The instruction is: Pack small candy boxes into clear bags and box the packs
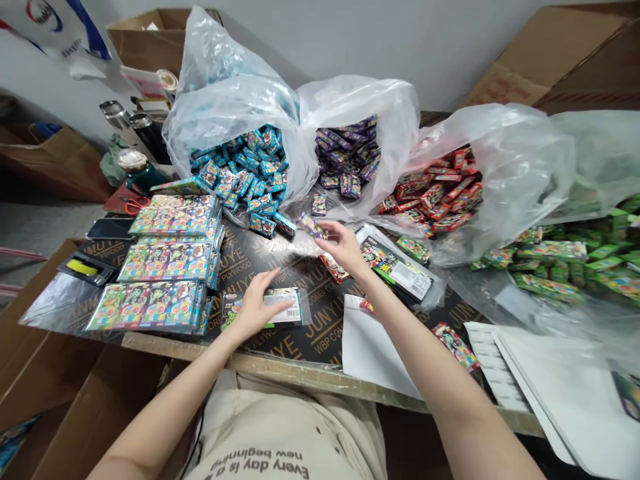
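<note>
My right hand (pixel 346 248) pinches a small purple printed box (pixel 311 226) between thumb and fingertips, above the table in front of the purple bag. My left hand (pixel 261 303) has its thumb and fingers apart and lies over a black-and-green flat pack (pixel 287 317) in a clear sleeve near the table's front edge. Part of that pack is hidden under the hand. Another black flat pack (pixel 395 267) with a white label lies right of my right wrist. A red printed box (pixel 334 268) is just below my right hand.
Clear bags spill small blue boxes (pixel 255 173), purple boxes (pixel 347 150), red boxes (pixel 440 190) and green boxes (pixel 560 257) along the back. Stacked multicoloured packs (pixel 155 303) stand at left. White paper (pixel 370 347) lies at the front edge; bottles (pixel 137 167) stand back left.
</note>
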### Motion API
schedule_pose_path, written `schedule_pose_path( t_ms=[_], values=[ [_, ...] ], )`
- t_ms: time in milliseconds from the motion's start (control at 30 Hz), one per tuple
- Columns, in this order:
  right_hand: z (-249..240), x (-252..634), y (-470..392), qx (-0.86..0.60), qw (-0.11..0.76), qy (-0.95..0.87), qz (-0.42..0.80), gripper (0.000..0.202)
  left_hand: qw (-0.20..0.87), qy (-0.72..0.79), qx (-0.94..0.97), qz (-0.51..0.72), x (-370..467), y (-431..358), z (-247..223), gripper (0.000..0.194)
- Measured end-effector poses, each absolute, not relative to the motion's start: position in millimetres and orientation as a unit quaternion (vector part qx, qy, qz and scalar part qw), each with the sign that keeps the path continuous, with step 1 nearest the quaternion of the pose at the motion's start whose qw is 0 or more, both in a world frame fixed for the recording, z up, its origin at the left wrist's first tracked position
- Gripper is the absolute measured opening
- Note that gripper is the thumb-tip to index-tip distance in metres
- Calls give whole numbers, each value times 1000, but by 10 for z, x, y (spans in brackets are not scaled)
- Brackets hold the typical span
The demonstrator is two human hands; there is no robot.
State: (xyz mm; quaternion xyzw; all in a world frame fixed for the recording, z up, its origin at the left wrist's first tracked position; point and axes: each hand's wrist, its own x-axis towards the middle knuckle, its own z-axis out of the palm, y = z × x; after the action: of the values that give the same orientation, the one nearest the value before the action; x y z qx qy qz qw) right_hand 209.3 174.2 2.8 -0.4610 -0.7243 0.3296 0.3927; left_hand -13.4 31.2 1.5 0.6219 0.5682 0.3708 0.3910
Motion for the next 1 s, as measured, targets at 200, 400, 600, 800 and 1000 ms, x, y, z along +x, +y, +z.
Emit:
schedule_pose_path(
  t_ms=[200, 400, 600, 800, 1000],
  values=[
    [316, 2290, 877, -274, 274, -754, 530, 53, 745, 478, 294, 360, 1, 434, 262, 54],
    [267, 2321, 628, -350, 320, -784, 401, 70, 731, 523, 284, 333, 173, 298, 274, 40],
    [179, 2166, 425, -372, 330, -830, 254, 77, 688, 529, 364, 337, 151, 259, 179, 53],
    [-35, 2317, 451, -448, 325, -822, 136, 64, 281, 545, 765, 197, -165, 228, 27, 98],
    [-159, 2375, 350, -443, 296, -835, 138, 65, 207, 514, 821, 138, -259, 184, -152, 110]
  ],
)
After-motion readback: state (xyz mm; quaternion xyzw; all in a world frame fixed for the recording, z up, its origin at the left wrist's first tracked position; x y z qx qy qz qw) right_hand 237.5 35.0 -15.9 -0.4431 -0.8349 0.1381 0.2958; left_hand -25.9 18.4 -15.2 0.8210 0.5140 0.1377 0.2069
